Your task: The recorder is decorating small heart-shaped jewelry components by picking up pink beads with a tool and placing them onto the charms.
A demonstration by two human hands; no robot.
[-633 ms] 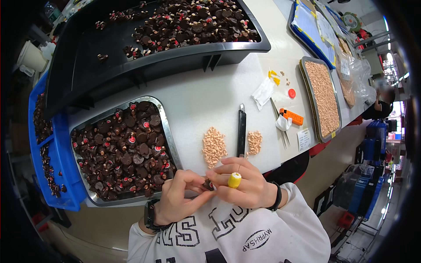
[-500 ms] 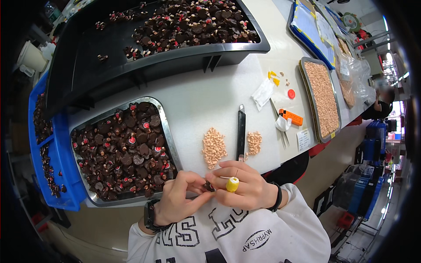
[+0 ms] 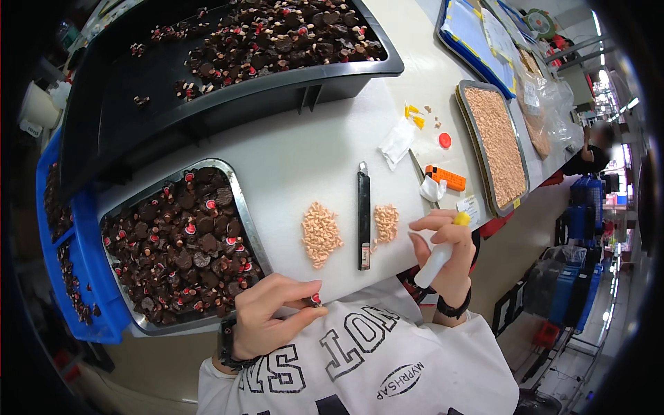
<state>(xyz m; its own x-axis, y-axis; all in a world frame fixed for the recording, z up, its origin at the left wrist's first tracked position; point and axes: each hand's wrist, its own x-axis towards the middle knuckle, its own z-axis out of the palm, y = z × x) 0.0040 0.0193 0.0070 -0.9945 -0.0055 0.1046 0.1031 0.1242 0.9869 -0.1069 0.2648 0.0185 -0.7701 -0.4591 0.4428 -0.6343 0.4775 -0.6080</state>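
Observation:
My left hand pinches a small dark brown part with a red face between thumb and fingertips, just past the table's near edge. To its right, my right hand has its fingers wrapped round a slim whitish squeeze bottle with a yellow end sticking out above the fingers. Between and beyond the hands lie two piles of tiny peach-coloured pieces, a larger one and a smaller one. A black slim cutter-like tool lies lengthwise between them.
Left stands a metal tray of dark parts, beside a blue bin. A big black tray of similar parts is behind. At right are an orange lighter-like object, a white tissue, a red cap and a tray of peach pieces.
My right hand has moved right, away from my left, and now shows the squeeze bottle along its length. My left hand keeps the dark part, and the view has shifted slightly.

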